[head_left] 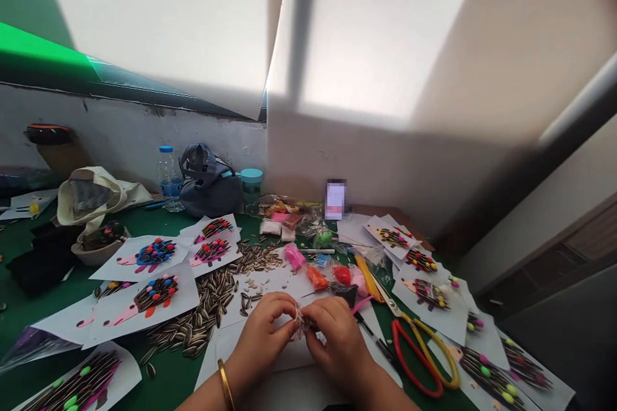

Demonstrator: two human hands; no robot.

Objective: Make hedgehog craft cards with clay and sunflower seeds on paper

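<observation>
My left hand [268,329] and my right hand [335,327] meet low in the middle of the view, over white paper [226,347]. Between them is a small crumpled plastic bag [299,320], pinched by the fingers of both. Its contents are mostly covered by my fingertips. Just beyond lie packets of coloured clay, among them an orange one [316,277], a red one [342,275] and a pink one [294,257]. Striped sunflower seeds [207,302] are heaped to the left. A black pen [373,337] rests right of my right hand.
Red-and-yellow-handled scissors [417,347] and a yellow utility knife [370,279] lie to the right. Paper hedgehogs with seed spines, such as one hedgehog [157,295], flank both sides. A phone [335,199], a water bottle [168,183] and a dark bag [209,186] stand along the wall.
</observation>
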